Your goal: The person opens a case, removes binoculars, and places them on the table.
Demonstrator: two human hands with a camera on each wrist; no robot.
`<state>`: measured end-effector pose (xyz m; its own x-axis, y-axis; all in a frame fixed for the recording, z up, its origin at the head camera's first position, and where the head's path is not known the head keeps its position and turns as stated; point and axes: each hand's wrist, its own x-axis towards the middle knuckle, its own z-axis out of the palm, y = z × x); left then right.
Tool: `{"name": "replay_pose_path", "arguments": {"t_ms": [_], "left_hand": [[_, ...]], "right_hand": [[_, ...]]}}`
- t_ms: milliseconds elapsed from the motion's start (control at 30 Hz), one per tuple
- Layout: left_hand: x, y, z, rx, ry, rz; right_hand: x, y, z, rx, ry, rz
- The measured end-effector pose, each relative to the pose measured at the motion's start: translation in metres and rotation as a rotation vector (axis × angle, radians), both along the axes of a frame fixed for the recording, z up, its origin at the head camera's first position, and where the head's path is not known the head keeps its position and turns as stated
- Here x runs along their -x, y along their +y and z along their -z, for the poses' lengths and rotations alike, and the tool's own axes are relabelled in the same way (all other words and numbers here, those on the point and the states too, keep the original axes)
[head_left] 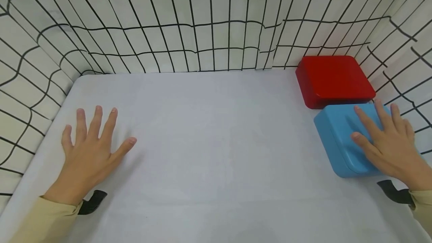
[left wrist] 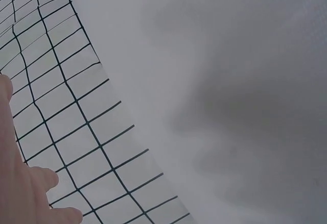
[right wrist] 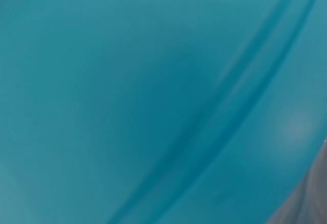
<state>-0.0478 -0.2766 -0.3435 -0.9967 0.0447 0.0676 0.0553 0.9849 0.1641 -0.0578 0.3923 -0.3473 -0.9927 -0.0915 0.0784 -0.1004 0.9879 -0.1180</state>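
My left hand (head_left: 87,151) is spread with straight fingers above the white surface (head_left: 219,138), a shadow beside it. In the left wrist view, part of that hand (left wrist: 23,183) shows at the lower left and holds nothing. On the right, a blue box (head_left: 344,123) with rounded edges lies flat. My right hand (head_left: 388,141) is over its top with the fingers spread; whether they touch it I cannot tell. The blue box (right wrist: 117,81) fills most of the right wrist view, where no fingers appear. Directly behind it lies a red box (head_left: 341,78).
Black wire grid panels (head_left: 202,25) in front of white cloth stand along the back and both sides. The red box sits in the far right corner near the grid. Black bands (head_left: 92,202) show at both sleeve cuffs.
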Motion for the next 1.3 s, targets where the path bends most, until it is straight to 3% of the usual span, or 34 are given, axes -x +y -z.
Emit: {"name": "replay_pose_path", "arguments": {"t_ms": [567,1033,1300], "left_hand": [[0.003,0.029,-0.001,-0.034,-0.004,0.051],[0.011,0.051,-0.001,-0.033,0.051,0.09],[0.015,0.069,0.003,-0.073,0.063,0.13]], "right_hand": [[0.007,0.017,-0.003,-0.043,-0.017,0.038],[0.018,0.028,-0.009,-0.035,-0.027,0.078],[0.017,0.037,-0.01,-0.032,-0.039,0.099]]}}
